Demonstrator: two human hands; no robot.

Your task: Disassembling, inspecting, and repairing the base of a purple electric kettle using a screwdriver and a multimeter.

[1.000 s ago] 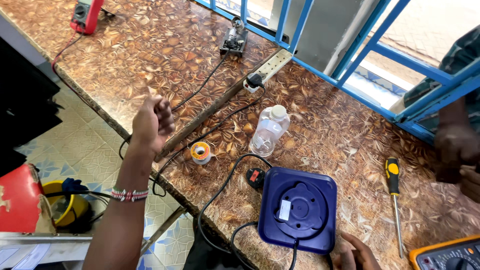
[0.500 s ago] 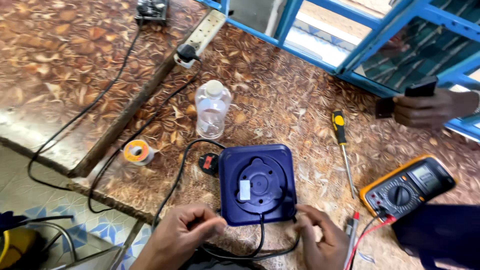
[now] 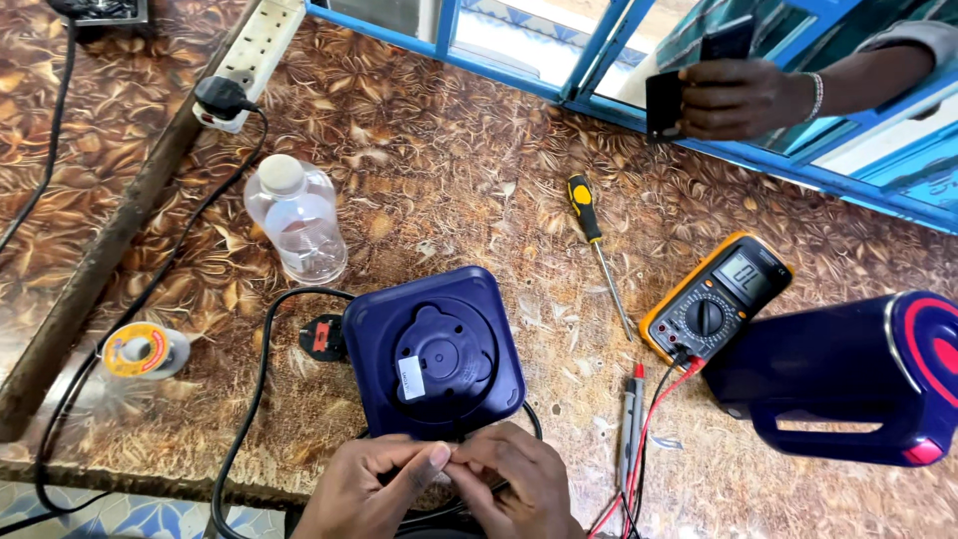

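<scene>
head view: only cam, looks down on brown patterned table [image 3: 449,190]
left hand [image 3: 369,489]: bottom edge, fingers curled, thumb + forefinger pinching sth small at near edge of base; what it is, can't tell
right hand [image 3: 514,484]: touching left hand, fingertips pinched in at same spot; wide or tight can't tell exactly
kettle base [image 3: 434,351]: dark blue, square w/ rounded corners, lying underside up, just above both hands, white label on round centre
black cord [image 3: 249,399]: loops from base round its left side, plug [image 3: 321,337] w/ red mark just beside base
clear bottle [image 3: 297,220]: lying on table, up-left of base, apart from it
solder reel [image 3: 140,351]: far left, near table edge
screwdriver [image 3: 596,250]: yellow/black handle, right of base, tip pointing down-right
multimeter [image 3: 716,297]: yellow case, tilted, red + black leads running down to probes [image 3: 632,414]
blue kettle [image 3: 848,377]: on its side, far right, touching multimeter's corner
power strip [image 3: 249,55]: white, top left, black plug in it
other person's hand [image 3: 733,95]: top right, behind blue window frame, holding dark phone
</scene>
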